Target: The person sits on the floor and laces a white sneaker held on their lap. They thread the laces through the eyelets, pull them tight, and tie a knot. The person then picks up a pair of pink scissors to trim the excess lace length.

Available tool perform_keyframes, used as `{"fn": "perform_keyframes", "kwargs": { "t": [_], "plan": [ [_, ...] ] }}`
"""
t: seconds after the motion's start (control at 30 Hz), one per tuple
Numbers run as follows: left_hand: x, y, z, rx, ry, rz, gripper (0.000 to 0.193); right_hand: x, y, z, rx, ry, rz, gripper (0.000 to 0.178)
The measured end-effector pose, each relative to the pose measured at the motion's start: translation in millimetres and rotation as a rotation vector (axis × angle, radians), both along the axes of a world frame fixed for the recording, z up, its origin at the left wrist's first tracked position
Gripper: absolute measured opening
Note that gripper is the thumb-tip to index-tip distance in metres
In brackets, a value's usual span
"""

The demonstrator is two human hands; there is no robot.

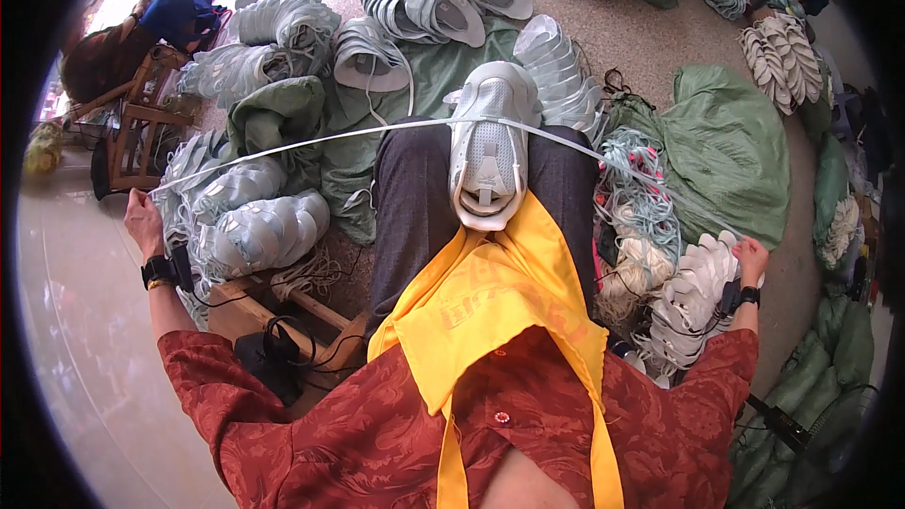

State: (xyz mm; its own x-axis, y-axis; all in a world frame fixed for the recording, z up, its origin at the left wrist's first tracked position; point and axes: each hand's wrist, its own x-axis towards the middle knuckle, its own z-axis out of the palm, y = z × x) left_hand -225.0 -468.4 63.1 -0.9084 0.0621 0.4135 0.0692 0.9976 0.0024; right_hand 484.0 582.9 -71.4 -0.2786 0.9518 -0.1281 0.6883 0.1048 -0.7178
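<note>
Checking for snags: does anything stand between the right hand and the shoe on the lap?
Nothing visible does: the white lace runs from right hand to shoe, passing in front of tangled laces and green sack.

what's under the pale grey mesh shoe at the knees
Dark grey cloth trousers flank the shoe, and a yellow cloth apron shows at its near end; whatever directly supports it is covered.

It looks like a shoe workshop in here: nested stacks of pale shoe uppers (269, 238) crowd the speckled floor (617, 14), with green sacks (731, 146) and tangled cords (643, 184) among them. The seated person (273, 448) wears a yellow apron (490, 287), a pale shoe (490, 146) on the lap.
</note>
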Motion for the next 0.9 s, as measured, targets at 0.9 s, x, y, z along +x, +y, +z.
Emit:
{"fn": "perform_keyframes", "kwargs": {
  "t": [0.9],
  "plan": [
    [223.1, 464.4, -67.1, 0.791, -0.541, -0.846, 0.006, -349.0, -377.9, 80.1, -0.310, 0.225, 0.978, 0.028]
  ]
}}
